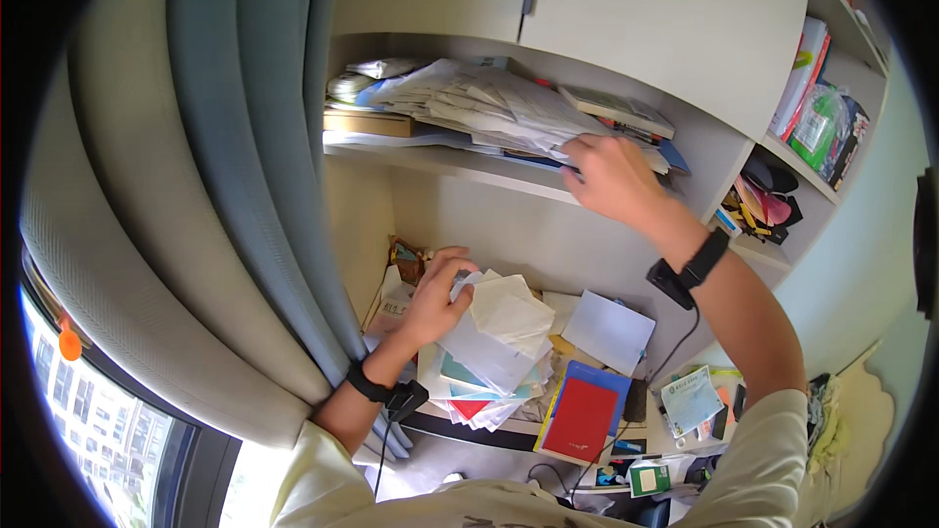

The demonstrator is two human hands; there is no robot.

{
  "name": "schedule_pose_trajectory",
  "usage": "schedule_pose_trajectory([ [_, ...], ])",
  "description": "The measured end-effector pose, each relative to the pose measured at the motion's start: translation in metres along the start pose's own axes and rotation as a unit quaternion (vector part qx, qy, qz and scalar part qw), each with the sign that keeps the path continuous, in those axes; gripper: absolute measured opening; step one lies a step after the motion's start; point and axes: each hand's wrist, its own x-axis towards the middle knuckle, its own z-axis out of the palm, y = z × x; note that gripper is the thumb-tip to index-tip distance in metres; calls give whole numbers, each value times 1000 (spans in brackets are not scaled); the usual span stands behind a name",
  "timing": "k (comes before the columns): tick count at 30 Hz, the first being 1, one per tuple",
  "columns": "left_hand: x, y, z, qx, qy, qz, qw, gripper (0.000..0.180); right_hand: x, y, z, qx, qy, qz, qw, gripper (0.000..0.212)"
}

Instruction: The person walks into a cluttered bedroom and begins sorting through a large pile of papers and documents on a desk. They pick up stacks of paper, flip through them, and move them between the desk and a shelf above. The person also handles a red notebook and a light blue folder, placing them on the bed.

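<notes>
Hands (616, 179) at paper piles (469, 103), red booklet (581, 420) below, tiny-lettered

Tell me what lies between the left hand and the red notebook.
In the head view, a pile of loose papers, then the edge of a blue-and-yellow item, lies between the left hand and red notebook.
</notes>
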Motion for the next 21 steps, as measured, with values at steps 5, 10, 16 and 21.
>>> schedule_pose_trajectory([
  [5, 1, -19, 3, 33, 45, 31, 998, 29, 28, -10, 16, 49, 35, 42, 997, 24],
  [10, -2, -27, -4, 40, 64, 37, 996, 28, 42, 21, 19, 24, 134, 13, 991, 35],
  [16, -3, -25, -8, 26, 44, 12, 999, 23, 46, 40, 11, 10, 56, 38, 998, 48],
  [21, 0, -22, -11, 13, 36, 0, 999, 22, 41, 32, 0, -51, 94, -23, 994, 49],
])
